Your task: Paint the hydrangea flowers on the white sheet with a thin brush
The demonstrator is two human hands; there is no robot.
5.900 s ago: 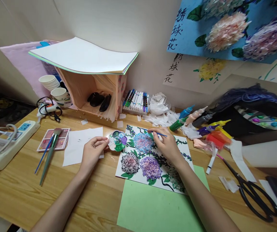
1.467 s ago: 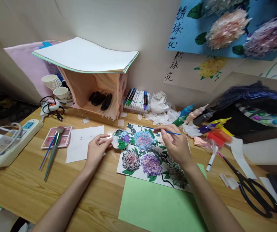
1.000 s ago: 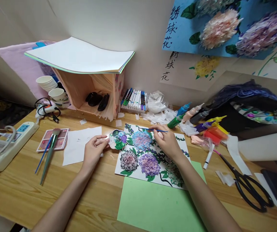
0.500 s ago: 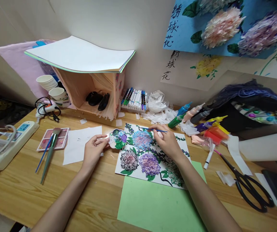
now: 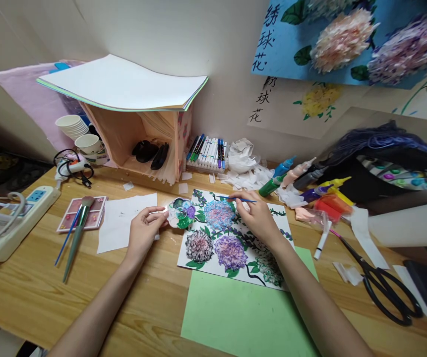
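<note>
A small round palette (image 5: 181, 213) with green and purple paint is pinched at its left edge by my left hand (image 5: 147, 229). My right hand (image 5: 255, 218) grips a thin blue paintbrush (image 5: 243, 200), its tip pointing left over the top of the artwork. The artwork (image 5: 206, 270) is a white sheet with raised blue, purple, dark pink and green flower heads, green leaves and dark branches. My right hand and forearm hide part of its right side. Beneath its lower edge lies a green sheet (image 5: 243, 317).
Paint bottles (image 5: 271, 186), paper scraps (image 5: 250, 177) and markers (image 5: 209, 152) stand behind the artwork. Black scissors (image 5: 388, 292) lie at right. At left are a large brush (image 5: 77, 238), white paper (image 5: 114, 225) and a power strip (image 5: 27, 218).
</note>
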